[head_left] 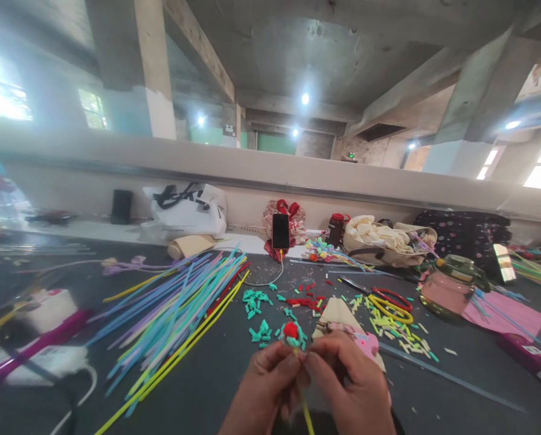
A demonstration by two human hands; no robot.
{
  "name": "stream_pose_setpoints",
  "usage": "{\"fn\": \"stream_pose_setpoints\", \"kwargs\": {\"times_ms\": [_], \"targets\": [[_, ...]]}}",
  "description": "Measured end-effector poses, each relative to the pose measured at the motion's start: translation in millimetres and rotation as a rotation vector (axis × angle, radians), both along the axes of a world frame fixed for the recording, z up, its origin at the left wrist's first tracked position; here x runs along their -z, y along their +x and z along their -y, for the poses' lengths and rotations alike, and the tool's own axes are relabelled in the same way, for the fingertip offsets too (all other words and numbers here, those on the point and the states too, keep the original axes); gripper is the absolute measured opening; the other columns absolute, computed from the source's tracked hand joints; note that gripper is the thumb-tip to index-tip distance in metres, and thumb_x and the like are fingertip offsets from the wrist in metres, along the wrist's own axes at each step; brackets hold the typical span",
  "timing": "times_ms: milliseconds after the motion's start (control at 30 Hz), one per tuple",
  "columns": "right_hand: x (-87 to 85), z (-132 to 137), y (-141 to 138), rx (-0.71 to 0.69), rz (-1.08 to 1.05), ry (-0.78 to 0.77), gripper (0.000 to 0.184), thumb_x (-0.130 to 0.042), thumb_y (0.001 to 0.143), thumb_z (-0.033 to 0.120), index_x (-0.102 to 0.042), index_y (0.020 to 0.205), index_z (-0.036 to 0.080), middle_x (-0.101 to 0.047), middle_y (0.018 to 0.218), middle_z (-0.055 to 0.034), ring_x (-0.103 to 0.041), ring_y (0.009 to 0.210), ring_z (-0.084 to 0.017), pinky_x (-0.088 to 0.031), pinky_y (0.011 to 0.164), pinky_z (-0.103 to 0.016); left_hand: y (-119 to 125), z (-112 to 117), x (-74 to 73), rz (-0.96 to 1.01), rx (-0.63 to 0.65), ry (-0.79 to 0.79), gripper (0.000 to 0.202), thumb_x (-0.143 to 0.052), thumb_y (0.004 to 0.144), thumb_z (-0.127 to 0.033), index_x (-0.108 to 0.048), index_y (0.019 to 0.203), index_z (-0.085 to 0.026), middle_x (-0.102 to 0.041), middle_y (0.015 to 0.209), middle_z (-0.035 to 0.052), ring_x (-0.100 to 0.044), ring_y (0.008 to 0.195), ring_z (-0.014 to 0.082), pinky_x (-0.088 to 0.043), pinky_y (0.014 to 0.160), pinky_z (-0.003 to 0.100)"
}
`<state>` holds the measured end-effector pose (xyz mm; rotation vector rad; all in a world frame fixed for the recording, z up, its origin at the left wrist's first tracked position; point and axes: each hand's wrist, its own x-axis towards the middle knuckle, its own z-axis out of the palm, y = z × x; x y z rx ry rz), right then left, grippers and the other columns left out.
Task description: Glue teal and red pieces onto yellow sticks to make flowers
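At the left edge of the table (184,402), a magenta tool (55,341) is noted, followed by a bundle of fuzzy strips (175,326) laid slantwise, its near ends directed toward the near left corner. Along the far edge, a white bag (186,211) with black markings is found; no word on it can be read. Green cut pieces (254,302) are scattered right of the bundle, with red cut pieces (304,301) beside them. The base of a flower piece (291,330) is pinched by the thumb and fingers of the left hand (268,386). The piece is held above the middle of the near edge, its red-and-green head just beyond the fingertips; its long axis is carried by a yellow stem (307,417), run back between the palms toward the near edge. The left hand is judged the nearer. The right hand (354,380) appears closed on the same base, though the contact is partly hidden. Farther right, scissors (371,292) are seen beside yellow-green cut pieces (388,331). Toward the right edge, a lidded jar (447,287) is placed; no brand can be made out on it.
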<state>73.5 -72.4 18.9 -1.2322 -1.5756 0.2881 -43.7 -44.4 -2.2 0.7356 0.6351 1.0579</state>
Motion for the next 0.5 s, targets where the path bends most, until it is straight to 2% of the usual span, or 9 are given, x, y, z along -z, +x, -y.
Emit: {"fn": "stream_pose_setpoints", "kwargs": {"times_ms": [233, 500], "targets": [[-7.4, 5.7, -5.5, 0.047, -0.026, 0.217, 0.007, -0.056, 0.073, 0.019, -0.058, 0.066, 0.019, -0.053, 0.056, 0.0026, -0.047, 0.048, -0.008, -0.035, 0.046, -0.019, 1.6, -2.0, 2.6, -0.240, -0.110, 0.138, 0.028, -0.069, 0.054, -0.040, -0.062, 0.055, -0.013, -0.047, 0.038, -0.0056, -0.036, 0.032, 0.0026, -0.028, 0.032, 0.013], [-1.6, 1.7, -3.4, 0.025, 0.043, 0.335, 0.007, -0.056, 0.072, 0.014, -0.059, 0.075, 0.019, -0.059, 0.064, -0.0008, -0.056, 0.059, -0.011, -0.043, 0.056, -0.020, 0.5, -1.2, 3.7, -0.298, -0.104, 0.200, 0.029, -0.066, 0.057, -0.042, -0.062, 0.056, -0.014, -0.045, 0.040, -0.0055, -0.034, 0.034, 0.0031, -0.027, 0.034, 0.014]]}}
